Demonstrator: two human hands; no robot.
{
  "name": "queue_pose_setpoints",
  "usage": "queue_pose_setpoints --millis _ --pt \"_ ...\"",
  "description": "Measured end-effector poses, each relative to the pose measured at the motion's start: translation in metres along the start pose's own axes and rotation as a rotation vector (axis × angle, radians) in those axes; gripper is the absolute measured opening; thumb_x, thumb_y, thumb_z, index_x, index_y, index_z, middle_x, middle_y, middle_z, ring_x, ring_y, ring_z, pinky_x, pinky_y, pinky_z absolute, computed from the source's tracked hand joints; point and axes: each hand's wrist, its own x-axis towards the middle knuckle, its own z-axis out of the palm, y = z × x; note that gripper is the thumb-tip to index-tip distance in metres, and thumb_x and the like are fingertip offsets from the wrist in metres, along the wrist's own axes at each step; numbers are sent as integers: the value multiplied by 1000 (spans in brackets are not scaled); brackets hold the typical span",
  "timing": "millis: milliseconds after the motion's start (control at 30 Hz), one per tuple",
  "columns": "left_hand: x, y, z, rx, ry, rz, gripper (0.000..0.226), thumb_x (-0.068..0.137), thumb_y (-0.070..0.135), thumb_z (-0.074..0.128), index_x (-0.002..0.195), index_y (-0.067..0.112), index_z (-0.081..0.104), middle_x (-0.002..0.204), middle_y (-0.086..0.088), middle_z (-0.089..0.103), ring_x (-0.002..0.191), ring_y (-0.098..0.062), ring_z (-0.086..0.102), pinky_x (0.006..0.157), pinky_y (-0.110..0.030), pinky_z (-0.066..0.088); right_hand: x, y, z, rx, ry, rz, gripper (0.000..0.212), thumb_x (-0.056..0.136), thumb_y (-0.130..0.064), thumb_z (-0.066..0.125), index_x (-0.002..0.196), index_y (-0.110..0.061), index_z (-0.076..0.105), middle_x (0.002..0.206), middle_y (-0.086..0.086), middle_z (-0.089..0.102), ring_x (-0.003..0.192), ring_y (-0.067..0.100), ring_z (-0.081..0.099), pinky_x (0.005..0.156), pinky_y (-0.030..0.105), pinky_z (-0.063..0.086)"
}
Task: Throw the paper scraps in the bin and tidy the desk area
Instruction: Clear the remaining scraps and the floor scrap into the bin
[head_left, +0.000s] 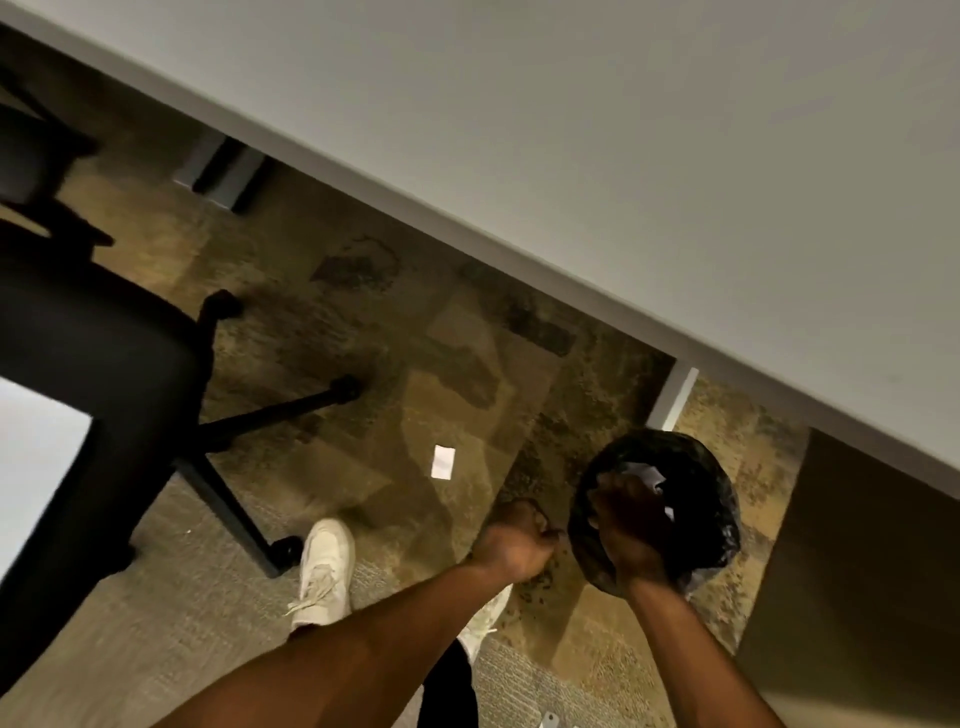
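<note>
A round bin (696, 467) lined with a black bag stands on the carpet beside the desk's leg. My right hand (631, 525) hangs over its mouth, fingers curled around white paper scraps (647, 473) that poke out above the knuckles. My left hand (519, 540) is a closed fist just left of the bin's rim; whether anything is in it is hidden. One white paper scrap (443, 461) lies flat on the carpet left of the bin.
The white desk (675, 156) fills the upper right, its edge running diagonally. A black office chair (104, 364) with wheeled legs stands at left. My white shoes (324, 571) are on the carpet. A brown cabinet (857, 571) sits right of the bin.
</note>
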Motion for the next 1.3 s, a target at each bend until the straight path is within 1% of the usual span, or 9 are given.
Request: queue_pose_setpoints --millis 167,233,333,500,633,833,967,1167,1300 --pt "-29 -32 -77 -151 158 -68 22 92 28 78 77 19 64 93 -7 76 86 -15 67 81 -22 47 -15 -65 64 -83 -53 -190 14 93 -9 69 105 -5 73 110 13 74 106 33 68 96 51 52" --pt "-39 -47 -106 -240 220 -72 22 89 19 79 73 19 64 74 7 68 75 -4 61 78 -20 44 -26 -93 86 -143 -102 -229 10 90 -13 71 100 -12 75 105 6 76 100 28 70 92 40 54" --pt "-57 -65 -156 -298 332 -114 14 87 25 81 79 16 73 82 6 77 81 -8 68 75 -19 48 -46 -126 120 -182 -122 -355 13 85 -11 74 88 -23 74 92 -8 75 91 17 70 84 19 51" --pt "-85 -109 -239 -410 539 -108 18 91 24 81 76 22 70 74 7 72 71 -12 68 82 -38 62 -87 -176 179 -225 -300 -441 22 83 -8 72 83 -30 72 89 -7 77 87 15 73 85 38 59" --pt "-113 -145 -300 -523 702 -92 11 93 23 79 86 16 76 79 -1 79 80 -23 78 81 -48 65 -117 -208 220 -285 -353 -541 16 86 -16 72 84 -32 74 82 -16 76 76 4 71 79 33 60" --pt "-167 -215 -389 -479 1032 -101 11 95 31 76 88 24 76 84 9 78 80 -9 74 81 -36 64 -165 -246 275 -337 -402 -652 16 89 -18 73 85 -34 73 81 -21 74 76 -3 69 74 31 61" --pt "-195 -275 -432 -219 1260 -250 17 93 25 79 105 16 71 112 -3 71 107 -21 66 89 -30 52 -192 -265 312 -409 -460 -709 11 90 -27 71 88 -37 72 87 -21 73 80 -2 69 75 33 61" --pt "-213 -344 -453 -129 1147 -585 73 84 32 86 142 4 52 140 -21 50 133 -39 46 111 -52 47 -222 -279 354 -424 -506 -758 14 87 -26 74 86 -40 72 84 -22 73 77 -4 68 70 25 60" --pt "-210 -358 -448 -146 1129 -534 66 89 27 82 141 -4 54 137 -23 52 131 -39 46 111 -50 46 -228 -276 365 -486 -506 -764 19 88 -21 74 83 -39 72 83 -20 73 77 -3 68 70 23 58"
